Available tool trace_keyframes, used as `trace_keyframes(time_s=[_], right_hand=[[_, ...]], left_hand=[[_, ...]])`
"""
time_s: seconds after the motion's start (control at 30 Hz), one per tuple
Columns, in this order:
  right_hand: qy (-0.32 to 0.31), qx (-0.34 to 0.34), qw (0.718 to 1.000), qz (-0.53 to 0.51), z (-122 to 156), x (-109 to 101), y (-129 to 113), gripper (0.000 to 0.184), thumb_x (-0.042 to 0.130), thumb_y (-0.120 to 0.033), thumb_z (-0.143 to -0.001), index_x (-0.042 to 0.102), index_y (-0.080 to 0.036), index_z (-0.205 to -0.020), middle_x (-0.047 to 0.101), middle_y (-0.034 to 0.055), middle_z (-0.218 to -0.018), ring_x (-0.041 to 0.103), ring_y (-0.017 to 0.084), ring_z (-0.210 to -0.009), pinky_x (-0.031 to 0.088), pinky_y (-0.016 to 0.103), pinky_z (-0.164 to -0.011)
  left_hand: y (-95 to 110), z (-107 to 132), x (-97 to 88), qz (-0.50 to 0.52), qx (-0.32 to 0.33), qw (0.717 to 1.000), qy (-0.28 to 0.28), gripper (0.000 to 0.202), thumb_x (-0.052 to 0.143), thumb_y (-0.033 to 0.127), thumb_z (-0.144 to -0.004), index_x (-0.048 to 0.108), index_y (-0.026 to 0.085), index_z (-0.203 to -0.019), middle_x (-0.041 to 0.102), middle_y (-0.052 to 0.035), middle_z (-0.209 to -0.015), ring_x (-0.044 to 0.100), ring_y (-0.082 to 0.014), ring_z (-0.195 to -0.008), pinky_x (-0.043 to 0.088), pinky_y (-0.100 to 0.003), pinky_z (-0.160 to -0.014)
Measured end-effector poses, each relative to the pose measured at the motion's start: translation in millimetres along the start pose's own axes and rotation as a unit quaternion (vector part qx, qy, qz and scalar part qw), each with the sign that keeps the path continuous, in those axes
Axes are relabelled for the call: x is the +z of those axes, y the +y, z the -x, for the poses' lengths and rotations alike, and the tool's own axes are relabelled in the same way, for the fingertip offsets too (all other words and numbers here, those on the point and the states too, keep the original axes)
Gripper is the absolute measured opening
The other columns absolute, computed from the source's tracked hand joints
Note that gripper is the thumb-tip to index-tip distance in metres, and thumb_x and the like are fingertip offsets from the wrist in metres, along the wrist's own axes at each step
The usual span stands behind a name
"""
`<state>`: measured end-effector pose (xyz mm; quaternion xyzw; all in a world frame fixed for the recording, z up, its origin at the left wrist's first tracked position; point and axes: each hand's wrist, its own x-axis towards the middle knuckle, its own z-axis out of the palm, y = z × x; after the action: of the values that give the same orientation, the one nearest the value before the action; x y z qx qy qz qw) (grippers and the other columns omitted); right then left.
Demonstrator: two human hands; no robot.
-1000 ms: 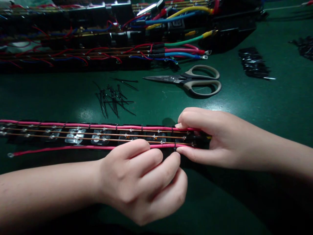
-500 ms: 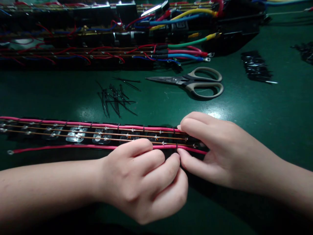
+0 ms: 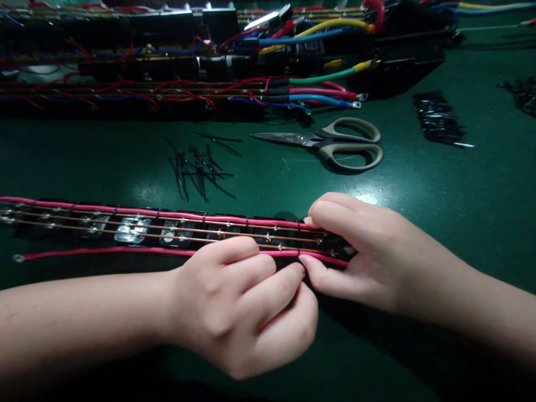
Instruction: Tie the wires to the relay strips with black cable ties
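A long black strip assembly (image 3: 138, 229) with copper rods and two pink wires lies across the green table in front of me. My left hand (image 3: 243, 304) is curled at its near edge, fingers pinched at a thin black tie around the near pink wire (image 3: 125, 252). My right hand (image 3: 360, 251) grips the strip's right end, index finger over the far pink wire and thumb pressing the near one, touching my left fingertips.
Grey-handled scissors (image 3: 330, 142) lie shut beyond my right hand. A loose heap of black cable ties (image 3: 199, 167) sits behind the strip. Several wired assemblies (image 3: 188, 61) fill the back. Black bundles (image 3: 438, 117) lie at the right.
My right thumb has slid left along the near pink wire until it meets my left fingertips. The view has tilted slightly; the strip stays in place.
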<state>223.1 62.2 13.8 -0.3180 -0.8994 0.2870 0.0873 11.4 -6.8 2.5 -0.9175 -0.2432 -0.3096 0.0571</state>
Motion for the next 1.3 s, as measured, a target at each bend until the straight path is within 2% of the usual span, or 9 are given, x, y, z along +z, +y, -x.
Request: trace_keyframes(time_s=[0.17, 0.27, 0.4, 0.63, 0.73, 0.87, 1.03, 1.3], right_hand=[[-0.010, 0.005, 1.000, -0.007, 0.2, -1.5, 0.2, 0.018, 0.060, -0.032, -0.085, 0.044, -0.024, -0.078, 0.051, -0.0006, -0.075, 0.046, 0.014, -0.058, 0.032, 0.027, -0.051], [-0.006, 0.009, 1.000, -0.013, 2.4, -1.8, -0.7, 0.015, 0.059, -0.032, -0.085, 0.047, -0.024, -0.081, 0.053, 0.0005, -0.076, 0.048, 0.015, -0.060, 0.034, 0.028, -0.052], [-0.005, 0.017, 1.000, -0.012, 3.4, -0.8, -1.1, 0.014, 0.059, -0.033, -0.085, 0.048, -0.023, -0.082, 0.053, 0.0007, -0.076, 0.048, 0.015, -0.059, 0.033, 0.029, -0.051], [-0.021, 0.039, 0.999, -0.015, 0.2, 0.5, -1.2, 0.017, 0.058, -0.036, -0.083, 0.049, -0.022, -0.087, 0.055, 0.0024, -0.080, 0.051, 0.016, -0.061, 0.036, 0.029, -0.052], [-0.024, 0.042, 0.999, -0.017, 0.6, 1.3, -0.6, 0.016, 0.057, -0.036, -0.084, 0.048, -0.023, -0.086, 0.053, 0.0025, -0.079, 0.049, 0.017, -0.060, 0.036, 0.030, -0.051], [-0.021, 0.038, 0.999, -0.018, 1.0, 1.8, -0.7, 0.015, 0.055, -0.035, -0.084, 0.045, -0.024, -0.084, 0.051, 0.0028, -0.079, 0.048, 0.018, -0.060, 0.037, 0.032, -0.052], [-0.029, 0.033, 0.999, -0.016, 0.4, 0.4, -0.9, 0.015, 0.055, -0.035, -0.085, 0.046, -0.024, -0.083, 0.051, 0.0018, -0.080, 0.048, 0.017, -0.061, 0.037, 0.031, -0.053], [-0.020, 0.038, 0.999, -0.027, -0.1, 1.4, -0.8, 0.013, 0.055, -0.034, -0.083, 0.047, -0.024, -0.083, 0.052, 0.0023, -0.077, 0.048, 0.017, -0.060, 0.037, 0.032, -0.051]], left_hand=[[-3.6, -1.5, -1.0, 0.008, -0.004, 0.999, -0.039, 0.016, 0.056, 0.012, -0.093, 0.071, 0.010, -0.096, 0.080, -0.0067, -0.087, 0.069, -0.0147, -0.059, 0.049, -0.030, -0.048], [-4.6, -2.7, -2.1, -0.002, 0.023, 0.997, -0.079, 0.020, 0.051, 0.012, -0.095, 0.071, 0.008, -0.097, 0.080, -0.0073, -0.086, 0.065, -0.0146, -0.052, 0.048, -0.030, -0.045], [-4.5, -3.4, -2.4, -0.013, 0.057, 0.994, -0.095, 0.020, 0.054, 0.011, -0.093, 0.071, 0.005, -0.100, 0.080, -0.0110, -0.086, 0.064, -0.0168, -0.050, 0.047, -0.030, -0.042], [-2.5, -4.9, -2.7, -0.031, 0.054, 0.991, -0.122, 0.018, 0.056, 0.012, -0.092, 0.073, 0.008, -0.098, 0.074, -0.0048, -0.073, 0.061, -0.0158, -0.048, 0.048, -0.030, -0.043], [-2.7, -3.8, -2.0, -0.035, 0.056, 0.992, -0.108, 0.018, 0.057, 0.012, -0.092, 0.074, 0.009, -0.095, 0.074, -0.0041, -0.071, 0.059, -0.0146, -0.047, 0.046, -0.030, -0.042], [-2.9, -1.0, -1.7, -0.024, 0.051, 0.996, -0.076, 0.016, 0.060, 0.016, -0.092, 0.075, 0.011, -0.093, 0.078, -0.0059, -0.078, 0.062, -0.0133, -0.049, 0.048, -0.027, -0.043], [-2.7, -0.3, -4.3, 0.002, 0.041, 0.999, -0.032, 0.019, 0.059, 0.018, -0.094, 0.076, 0.012, -0.090, 0.080, -0.0086, -0.085, 0.065, -0.0120, -0.052, 0.044, -0.026, -0.040], [-1.4, 5.0, -4.0, 0.005, 0.055, 0.998, -0.013, 0.017, 0.063, 0.018, -0.091, 0.077, 0.010, -0.096, 0.080, -0.0125, -0.091, 0.066, -0.0133, -0.055, 0.044, -0.027, -0.042]])
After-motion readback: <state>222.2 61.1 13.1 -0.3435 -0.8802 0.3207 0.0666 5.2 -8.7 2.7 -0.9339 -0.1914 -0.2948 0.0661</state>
